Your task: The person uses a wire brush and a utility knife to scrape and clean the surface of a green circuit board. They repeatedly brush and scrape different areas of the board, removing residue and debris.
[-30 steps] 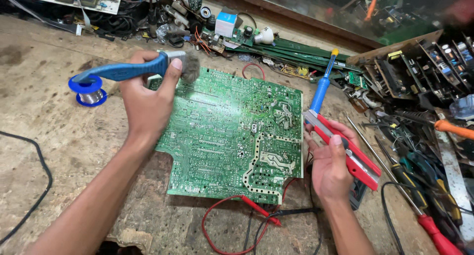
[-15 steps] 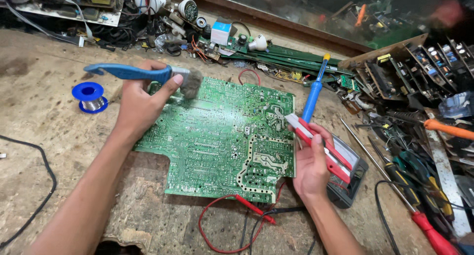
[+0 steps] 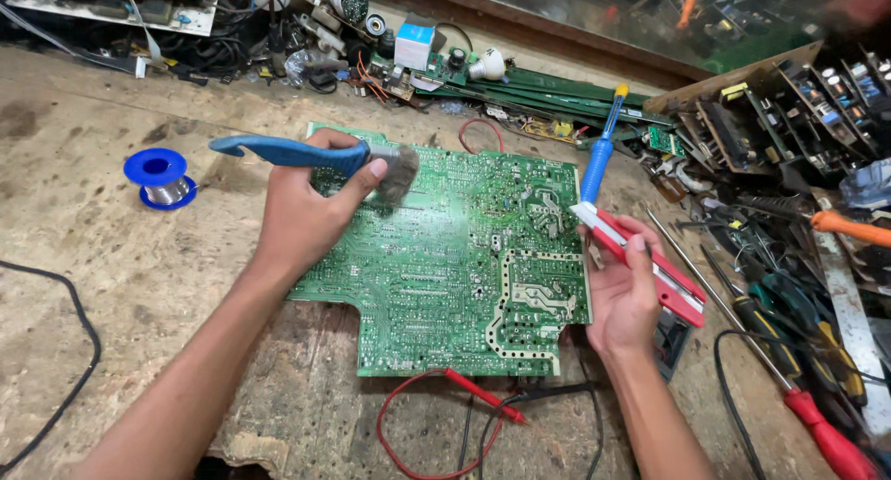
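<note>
While the green circuit board (image 3: 445,257) lies flat, solder side up, in the middle of the worn wooden bench (image 3: 102,257), a brush (image 3: 311,157) with a blue handle hovers at its far-left corner. Its long axis runs left to right, handle pointing left, dark bristles (image 3: 397,172) at the right end, over or touching the board's surface; which of the two cannot be told. The left hand (image 3: 306,211) has its fingers wrapped shut around the handle, thumb pressed near the bristles, so this hand is the nearer one to that corner. At the board's right edge the right hand (image 3: 626,290) grips red-handled pliers (image 3: 645,262), fingers closed about them. Beyond it a blue soldering iron (image 3: 599,155) lies pointing away. A blue solder spool (image 3: 160,176) stands well left of the board, and red and black probe leads (image 3: 464,396) curl at its near edge.
</note>
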